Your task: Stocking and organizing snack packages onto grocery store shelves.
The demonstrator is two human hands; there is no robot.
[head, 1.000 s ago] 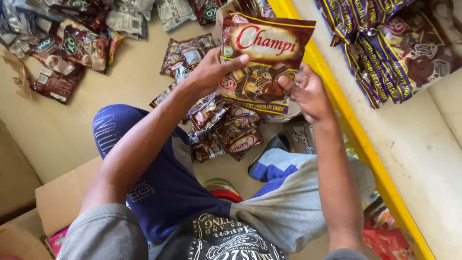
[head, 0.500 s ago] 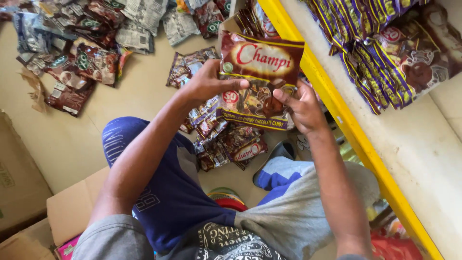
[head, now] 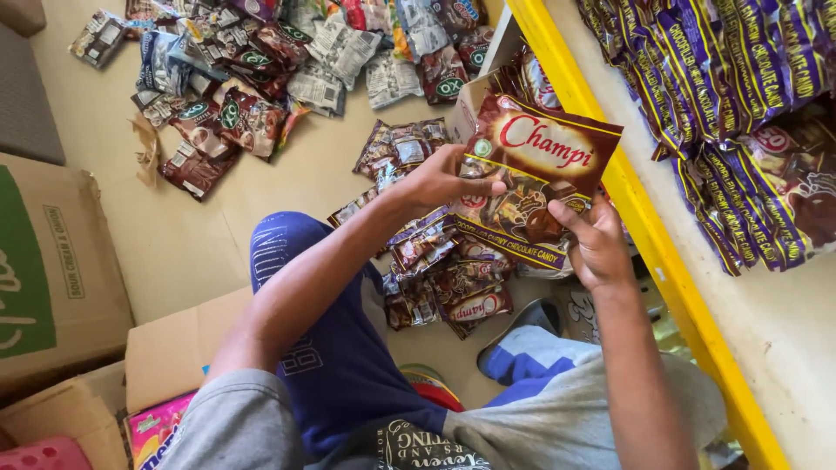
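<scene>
Both hands hold up one brown candy packet [head: 533,174] with gold trim, tilted a little to the right. My left hand [head: 440,180] grips its left edge, thumb laid across the front. My right hand [head: 594,239] pinches its lower right side. Below the packet a heap of similar brown packets [head: 440,274] lies on the beige floor between my knees.
A yellow-edged shelf [head: 644,235] runs along the right and carries rows of purple and brown packets [head: 740,113]. More mixed packets [head: 261,78] are scattered at the top left. Cardboard boxes [head: 52,261] stand on the left. A shoe [head: 522,322] rests beneath the heap.
The view has swung left and down, so the held packet sits further right and lower in frame. Both hands keep the same grip. More of the boxes on the left shows.
</scene>
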